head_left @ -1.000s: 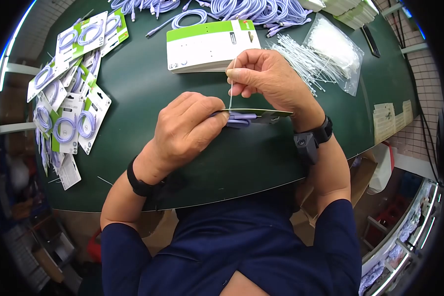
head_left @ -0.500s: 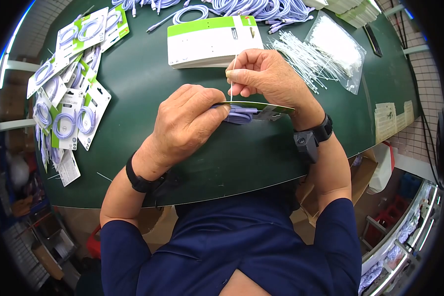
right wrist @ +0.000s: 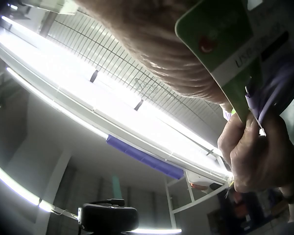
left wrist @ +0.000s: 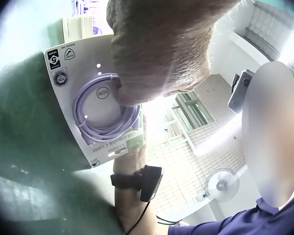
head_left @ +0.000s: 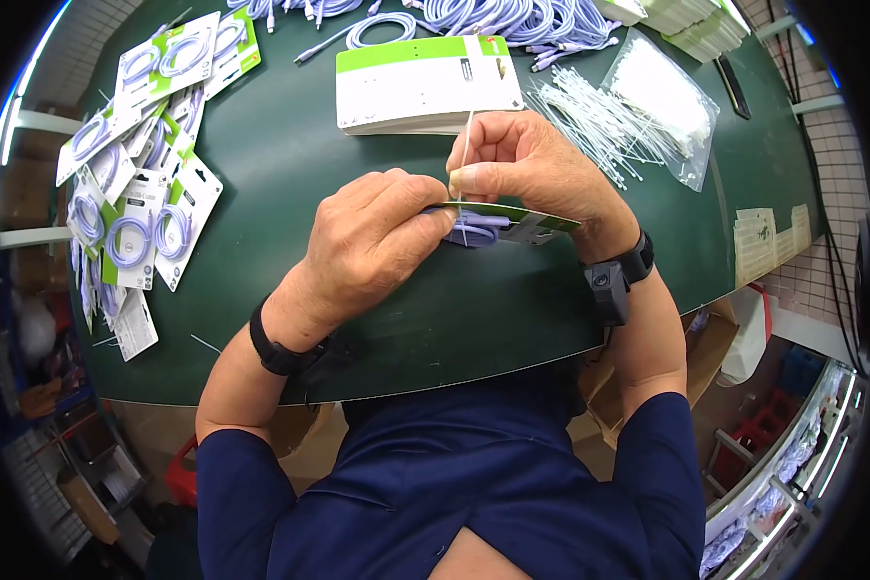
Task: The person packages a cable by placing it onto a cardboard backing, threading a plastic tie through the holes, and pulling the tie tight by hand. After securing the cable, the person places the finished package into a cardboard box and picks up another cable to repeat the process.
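In the head view my left hand (head_left: 372, 237) pinches a printed card, tilted nearly edge-on, with a coiled lilac cable (head_left: 478, 230) against it. The left wrist view shows the card (left wrist: 63, 93) face-on, the cable ring (left wrist: 81, 115) lying on it and my thumb over the ring. A thin white tie (head_left: 469, 145) stands up at the card's edge, its lower end showing in front of the cable. My right hand (head_left: 541, 169) pinches this tie between thumb and forefinger, close to the left fingertips. In the right wrist view the card's green end (right wrist: 225, 54) is near.
Cards with cables (head_left: 130, 237) lie heaped at the left. Behind the hands are a stack of blank-looking cards (head_left: 425, 92) and many loose lilac cables (head_left: 512, 19). White ties (head_left: 599, 126) and a plastic bag of them (head_left: 662, 101) lie at the back right.
My right hand has moved down toward the card and my left fingertips. The tie's lower end now shows in front of the cable, below the card's edge.
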Demonstrator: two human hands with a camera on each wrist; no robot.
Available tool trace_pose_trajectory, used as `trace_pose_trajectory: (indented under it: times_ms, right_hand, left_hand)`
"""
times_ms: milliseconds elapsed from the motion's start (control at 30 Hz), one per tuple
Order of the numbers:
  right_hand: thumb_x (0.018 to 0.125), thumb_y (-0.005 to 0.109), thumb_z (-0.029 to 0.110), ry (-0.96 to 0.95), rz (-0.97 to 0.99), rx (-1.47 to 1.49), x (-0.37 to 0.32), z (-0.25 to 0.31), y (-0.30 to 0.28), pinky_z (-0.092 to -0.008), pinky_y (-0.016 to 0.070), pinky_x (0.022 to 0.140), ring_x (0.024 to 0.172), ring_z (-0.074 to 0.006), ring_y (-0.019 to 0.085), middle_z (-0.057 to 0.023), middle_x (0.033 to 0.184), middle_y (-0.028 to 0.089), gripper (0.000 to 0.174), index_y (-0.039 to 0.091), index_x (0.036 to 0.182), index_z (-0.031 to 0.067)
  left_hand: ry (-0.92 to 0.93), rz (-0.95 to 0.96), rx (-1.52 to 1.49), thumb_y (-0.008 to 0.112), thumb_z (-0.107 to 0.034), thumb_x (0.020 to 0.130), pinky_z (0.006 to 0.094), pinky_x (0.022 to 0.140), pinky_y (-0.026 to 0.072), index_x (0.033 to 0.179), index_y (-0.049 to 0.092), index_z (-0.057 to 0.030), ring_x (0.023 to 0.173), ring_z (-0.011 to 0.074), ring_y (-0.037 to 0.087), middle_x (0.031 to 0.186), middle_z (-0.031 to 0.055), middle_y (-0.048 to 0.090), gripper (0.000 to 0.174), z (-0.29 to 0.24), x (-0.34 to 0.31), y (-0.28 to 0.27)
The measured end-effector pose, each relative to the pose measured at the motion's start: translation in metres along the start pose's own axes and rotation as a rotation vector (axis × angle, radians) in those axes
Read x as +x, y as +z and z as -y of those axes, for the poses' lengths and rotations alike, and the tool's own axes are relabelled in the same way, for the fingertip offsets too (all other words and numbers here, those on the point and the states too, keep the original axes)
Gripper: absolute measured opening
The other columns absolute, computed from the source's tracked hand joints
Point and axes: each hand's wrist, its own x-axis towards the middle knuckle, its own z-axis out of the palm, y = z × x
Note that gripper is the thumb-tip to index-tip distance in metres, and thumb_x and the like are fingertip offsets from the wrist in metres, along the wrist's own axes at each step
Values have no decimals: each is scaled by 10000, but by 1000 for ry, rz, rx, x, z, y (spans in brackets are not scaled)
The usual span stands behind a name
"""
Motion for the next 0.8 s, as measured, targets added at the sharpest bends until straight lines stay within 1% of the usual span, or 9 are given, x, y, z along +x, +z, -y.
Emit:
trace_pose_trajectory:
  times_ms: [67,133,267,400,433,533,567,667,800]
  right_hand:
    - [1007,729,110,32,-21,32,-1,6,1,-205,568,646,734,-83,702,-67,914,747,97,711,987,16]
    - [1013,716,115,99,-67,101,-2,12,2,-206,563,641,739,-84,704,-70,919,752,101,711,985,18]
    - [1026,698,125,143,-39,65,-3,12,-2,-207,559,629,736,-84,709,-69,903,757,115,707,988,16]
    - [1028,698,129,40,66,-9,-1,4,-3,-215,555,643,726,-83,702,-55,877,756,129,719,979,12]
    - [1028,698,129,38,66,-11,-1,6,-3,-215,555,643,726,-83,702,-55,877,756,129,719,979,12]
    - [1003,725,114,127,-59,77,-2,15,1,-227,546,661,724,-75,677,-38,877,751,118,742,978,0]
    - [1003,725,114,124,-58,73,-2,16,1,-227,546,661,724,-75,677,-38,877,751,118,742,978,0]
    - [983,749,111,122,64,-76,-2,11,-3,-224,537,672,732,-69,660,-23,875,745,121,756,997,-10]
    - [986,744,103,159,130,-79,-1,10,-5,-216,541,670,744,-71,664,-27,898,748,125,753,1031,-13]
  left_hand:
    - [8,-15,17,808,-12,760,344,613,534,867,696,-21,744,218,670,952,70,682,156,1,-2,2]
    - [7,-17,12,808,-11,759,343,610,534,869,698,-22,742,216,671,953,68,683,156,1,-2,2]
    - [10,-22,4,807,-11,758,342,605,536,871,703,-25,734,211,676,961,63,691,154,1,1,2]
    - [19,-19,21,806,-10,758,338,610,542,864,706,-24,724,207,677,979,61,704,147,-2,3,-1]
    - [27,-16,34,805,-9,758,336,610,543,861,707,-23,719,205,677,986,60,708,144,-3,4,-1]
    - [47,-24,46,803,-8,756,333,610,544,854,707,-21,711,200,676,996,60,714,138,-2,4,-1]
    - [59,-35,44,801,-9,755,331,609,544,851,707,-20,709,198,676,999,60,716,135,-1,3,1]
    - [71,-34,43,798,-11,752,331,609,545,849,706,-18,709,195,678,999,60,717,134,-1,3,0]
    - [72,-3,28,806,1,734,331,602,552,856,702,-20,715,201,691,990,67,726,162,-1,1,-1]
